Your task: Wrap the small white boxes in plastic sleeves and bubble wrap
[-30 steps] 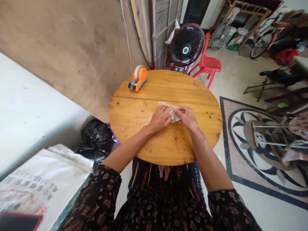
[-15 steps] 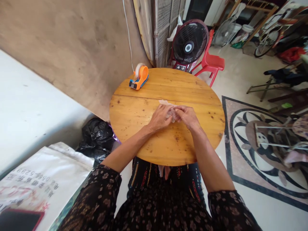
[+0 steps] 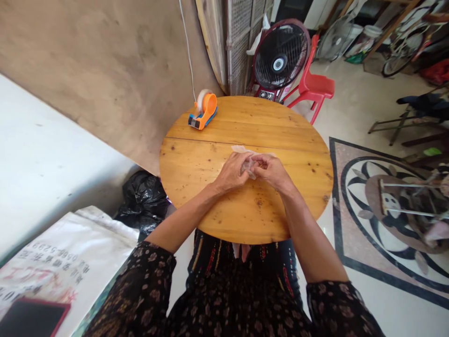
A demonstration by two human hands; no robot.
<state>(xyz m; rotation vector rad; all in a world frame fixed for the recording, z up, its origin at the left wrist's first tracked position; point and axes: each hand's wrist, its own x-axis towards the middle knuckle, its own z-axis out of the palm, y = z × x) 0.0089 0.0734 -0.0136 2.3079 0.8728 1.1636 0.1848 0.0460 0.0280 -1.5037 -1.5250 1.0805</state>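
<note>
My left hand (image 3: 232,171) and my right hand (image 3: 271,171) meet at the middle of a round wooden table (image 3: 210,159). Both pinch a small crumpled piece of pale, thin plastic or tissue (image 3: 246,159) that lies on the tabletop. One corner of it sticks out beyond my left fingers, and the rest is hidden between the two hands. Fingers of both hands are curled around it.
An orange and blue tape dispenser (image 3: 203,110) sits at the table's far left edge. Behind the table stand a black floor fan (image 3: 279,63) and a red plastic chair (image 3: 313,86). A black bag (image 3: 143,197) and a white printed sack (image 3: 66,262) lie at the left.
The hands have closed tighter over the pale piece, bunching it so less of it shows. The camera has tilted slightly.
</note>
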